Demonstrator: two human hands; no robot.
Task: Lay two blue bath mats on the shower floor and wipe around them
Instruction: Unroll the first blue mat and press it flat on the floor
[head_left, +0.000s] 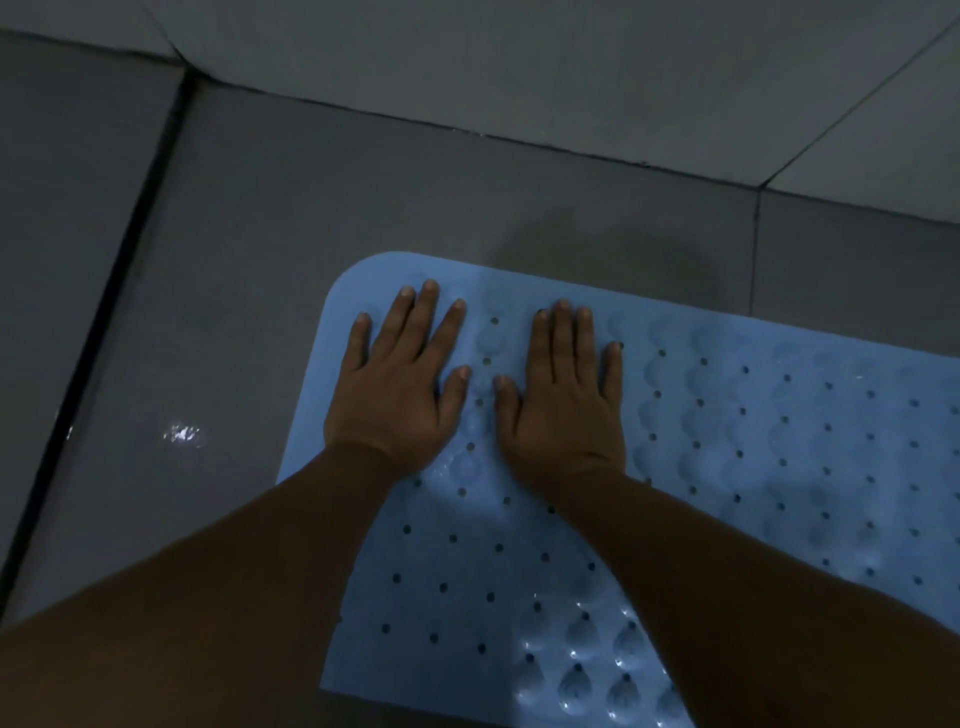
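Pressing hands (400, 395) flat atop unmarked mat (779, 467)

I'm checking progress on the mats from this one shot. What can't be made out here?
- Blue bath mat, head view: its right and lower ends run off the frame.
- Second mat: none in view.
- Mat under the left hand, right hand and forearms: covered.
- Any wiping cloth: none in view.

The blue bath mat (753, 467) looks like soft rubbery plastic, bumpy with little holes. The grey floor tiles (311, 208) look smooth and shiny.
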